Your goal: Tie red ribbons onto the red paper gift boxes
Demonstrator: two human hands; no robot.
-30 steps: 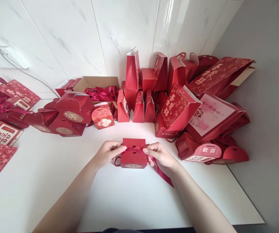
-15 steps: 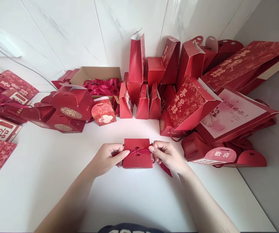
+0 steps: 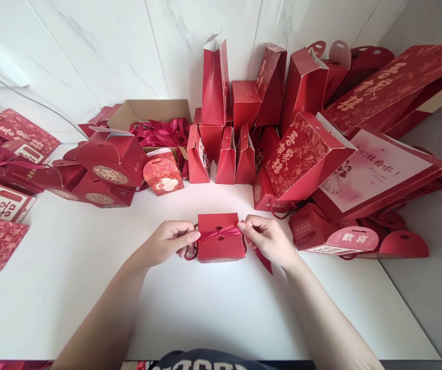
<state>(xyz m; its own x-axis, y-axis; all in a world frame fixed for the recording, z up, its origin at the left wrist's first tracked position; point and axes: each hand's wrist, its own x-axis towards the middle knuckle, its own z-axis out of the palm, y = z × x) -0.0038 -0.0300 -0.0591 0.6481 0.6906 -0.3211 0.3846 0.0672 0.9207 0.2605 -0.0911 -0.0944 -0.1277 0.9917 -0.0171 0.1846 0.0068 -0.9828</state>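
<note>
A small red gift box (image 3: 221,245) stands on the white table (image 3: 205,308) in front of me. A dark red ribbon (image 3: 219,234) runs across its top flap. My left hand (image 3: 170,240) pinches the ribbon's left end at the box's left edge. My right hand (image 3: 265,237) pinches the right end at the box's right edge, and a loose ribbon tail (image 3: 264,259) hangs below that hand. Both hands have their fingers closed on the ribbon.
A brown carton (image 3: 143,110) of red ribbons sits at the back. Red folded boxes (image 3: 109,167) lie at the left, upright red bags (image 3: 221,128) in the middle back, large red gift bags (image 3: 375,169) at the right. White tiled walls close off the corner.
The view has tipped and the box sits slightly higher in frame. Both hands have pulled the ribbon ends outward, so the ribbon lies tighter across the box top.
</note>
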